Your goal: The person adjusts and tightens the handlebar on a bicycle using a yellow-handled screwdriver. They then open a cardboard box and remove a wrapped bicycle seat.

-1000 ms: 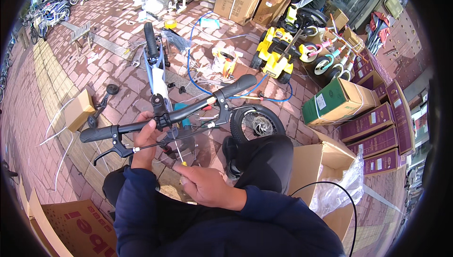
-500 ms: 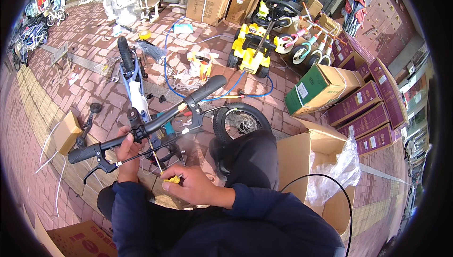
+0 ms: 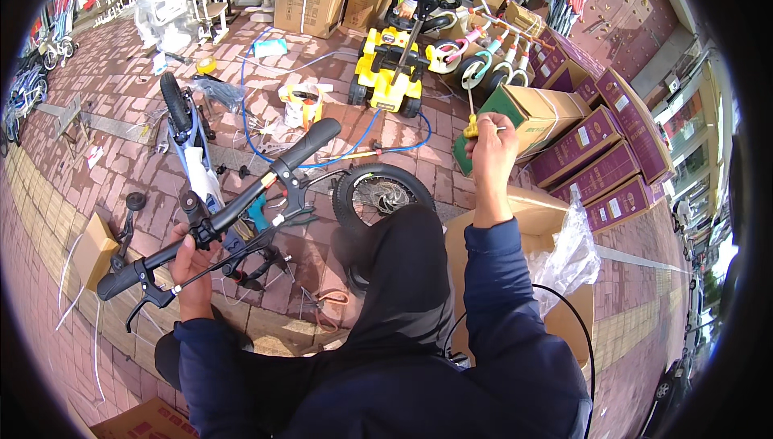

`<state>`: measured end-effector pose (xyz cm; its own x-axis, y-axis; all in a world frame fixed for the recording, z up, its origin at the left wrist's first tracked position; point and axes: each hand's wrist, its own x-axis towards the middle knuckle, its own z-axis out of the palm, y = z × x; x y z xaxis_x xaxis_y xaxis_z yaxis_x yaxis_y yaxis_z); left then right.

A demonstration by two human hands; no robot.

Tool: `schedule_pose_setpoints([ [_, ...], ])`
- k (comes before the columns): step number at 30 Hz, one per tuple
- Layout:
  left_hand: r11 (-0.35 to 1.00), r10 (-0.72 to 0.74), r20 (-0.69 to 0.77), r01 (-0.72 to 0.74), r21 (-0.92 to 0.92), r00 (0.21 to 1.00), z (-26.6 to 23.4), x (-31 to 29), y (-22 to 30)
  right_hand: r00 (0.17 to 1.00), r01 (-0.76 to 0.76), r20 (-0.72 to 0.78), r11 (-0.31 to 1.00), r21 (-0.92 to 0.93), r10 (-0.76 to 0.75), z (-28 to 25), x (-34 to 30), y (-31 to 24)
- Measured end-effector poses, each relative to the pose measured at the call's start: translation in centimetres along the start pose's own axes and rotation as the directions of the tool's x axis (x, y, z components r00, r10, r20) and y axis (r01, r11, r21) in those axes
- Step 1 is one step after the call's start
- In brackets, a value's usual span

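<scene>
My left hand (image 3: 192, 274) is wrapped round the black handlebar (image 3: 250, 195) beside its centre clamp. The bar has grips and brake levers at both ends, with cables hanging beneath. Behind it stretches a pale blue bicycle frame (image 3: 201, 175), partly wrapped in white, its wheel (image 3: 174, 105) at the far end. Raised out to the right, away from the bar, my right hand (image 3: 494, 157) grips a screwdriver (image 3: 472, 125) by its yellow handle; the thin shaft points upward. A wheel with a disc rotor (image 3: 378, 191) is beyond my bent knee.
An opened carton (image 3: 515, 233) with clear plastic (image 3: 568, 254) stands at my right. Behind it are a green and brown box (image 3: 547, 113) and purple cartons (image 3: 592, 149). Ahead, a yellow ride-on toy (image 3: 390, 68) stands near a blue hose (image 3: 245, 121). A training wheel (image 3: 134, 201) lies left.
My right hand has lifted the screwdriver away from below the handlebar, up and to the right. My left hand stays on the bar. The whole view has shifted slightly.
</scene>
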<state>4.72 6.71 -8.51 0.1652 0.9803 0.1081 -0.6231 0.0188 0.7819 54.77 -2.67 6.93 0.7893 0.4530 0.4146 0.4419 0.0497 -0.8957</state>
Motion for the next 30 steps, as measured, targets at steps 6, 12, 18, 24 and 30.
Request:
schedule_pose_setpoints([
  [6,1.000,0.018,-0.065,-0.018,0.012,0.998,0.8,-0.2,0.1,0.958,-0.195,-0.147,0.938,0.287,0.245,-1.6,7.2,5.5],
  [12,1.000,0.007,-0.080,-0.005,0.026,0.997,0.6,-0.3,-0.3,0.910,-0.401,0.067,0.826,0.397,0.409,-2.3,6.1,9.5],
  [18,1.000,0.012,0.141,-0.008,-0.029,0.990,-0.6,0.1,-0.2,0.903,-0.365,-0.012,0.782,0.505,0.429,-2.5,8.0,10.1],
  [24,1.000,0.010,-0.041,-0.010,0.005,0.999,-0.3,-0.1,-0.5,0.914,-0.352,-0.007,0.802,0.483,0.406,-4.0,11.9,9.2],
  [30,0.999,0.002,0.087,0.001,-0.035,0.996,-1.2,0.1,-0.3,0.852,-0.523,0.220,0.772,0.360,0.475,-2.4,10.4,8.4],
])
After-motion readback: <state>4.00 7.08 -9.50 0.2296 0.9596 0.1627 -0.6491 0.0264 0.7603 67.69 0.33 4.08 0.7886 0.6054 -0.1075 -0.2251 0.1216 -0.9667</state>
